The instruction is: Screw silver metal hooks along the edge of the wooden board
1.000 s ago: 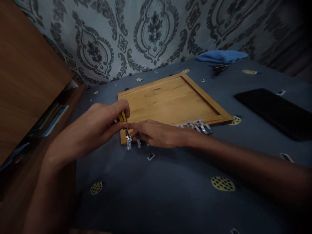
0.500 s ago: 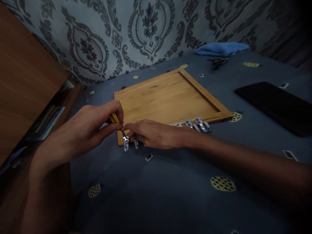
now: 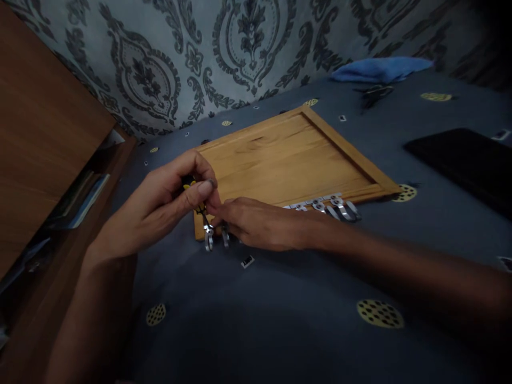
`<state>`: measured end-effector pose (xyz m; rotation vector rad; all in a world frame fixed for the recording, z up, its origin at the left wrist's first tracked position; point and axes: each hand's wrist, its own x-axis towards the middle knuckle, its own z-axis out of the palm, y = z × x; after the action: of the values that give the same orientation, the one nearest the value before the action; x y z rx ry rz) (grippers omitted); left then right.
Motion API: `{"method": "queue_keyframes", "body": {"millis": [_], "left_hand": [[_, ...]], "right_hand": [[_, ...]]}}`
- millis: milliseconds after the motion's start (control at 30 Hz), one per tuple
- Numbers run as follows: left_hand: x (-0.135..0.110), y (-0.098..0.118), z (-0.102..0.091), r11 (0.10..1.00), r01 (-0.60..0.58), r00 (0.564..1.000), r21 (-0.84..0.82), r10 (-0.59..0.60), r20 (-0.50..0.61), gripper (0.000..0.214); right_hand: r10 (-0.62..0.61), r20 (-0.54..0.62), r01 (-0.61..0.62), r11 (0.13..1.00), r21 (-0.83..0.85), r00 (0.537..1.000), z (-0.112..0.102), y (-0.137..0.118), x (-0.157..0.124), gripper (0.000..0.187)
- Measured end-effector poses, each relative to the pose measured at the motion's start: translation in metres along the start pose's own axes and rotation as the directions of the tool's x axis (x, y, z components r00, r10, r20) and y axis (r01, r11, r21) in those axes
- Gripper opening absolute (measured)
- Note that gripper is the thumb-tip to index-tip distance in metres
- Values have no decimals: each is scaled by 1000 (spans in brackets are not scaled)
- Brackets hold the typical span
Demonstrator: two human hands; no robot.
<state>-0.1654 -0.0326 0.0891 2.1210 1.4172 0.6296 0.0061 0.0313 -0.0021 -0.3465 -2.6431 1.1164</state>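
My left hand [image 3: 176, 200] is closed around the yellow and black handle of a screwdriver [image 3: 189, 184], thumb and fingers gathered near its top. The shaft slants down to a silver hook [image 3: 208, 237] at the near left corner of a framed wooden board [image 3: 260, 165]. My right hand [image 3: 260, 224] lies over the metal hook rail [image 3: 298, 206] along the board's near edge, fingers bent around it close to the screwdriver's tip. Those fingertips are partly hidden. Several shiny hooks [image 3: 340, 207] show to the right of my right hand, above the forearm.
The board lies on a dark blue patterned sheet [image 3: 280, 314]. A black flat object [image 3: 460, 165] is at the right, a blue cloth [image 3: 380, 69] and a dark, unclear item [image 3: 374, 95] at the back. A wooden cabinet [image 3: 48, 122] with books [image 3: 88, 200] stands left.
My left fingers have shifted on the screwdriver handle, the thumb now higher and turned across it. My right hand stays at the rail. The whole view has moved slightly.
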Motion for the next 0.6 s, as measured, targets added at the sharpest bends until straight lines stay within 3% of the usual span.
{"method": "queue_keyframes", "body": {"millis": [233, 433, 600], "left_hand": [[-3, 3, -21, 995, 30, 986, 97, -46, 161, 9], [-8, -1, -31, 974, 21, 985, 227, -58, 160, 12], [-8, -4, -29, 955, 54, 992, 292, -84, 93, 16]], "right_hand": [[51, 49, -52, 999, 13, 997, -4, -3, -1, 23], [39, 62, -43, 997, 67, 997, -6, -6, -1, 23], [29, 46, -32, 998, 49, 999, -5, -3, -2, 20]]}}
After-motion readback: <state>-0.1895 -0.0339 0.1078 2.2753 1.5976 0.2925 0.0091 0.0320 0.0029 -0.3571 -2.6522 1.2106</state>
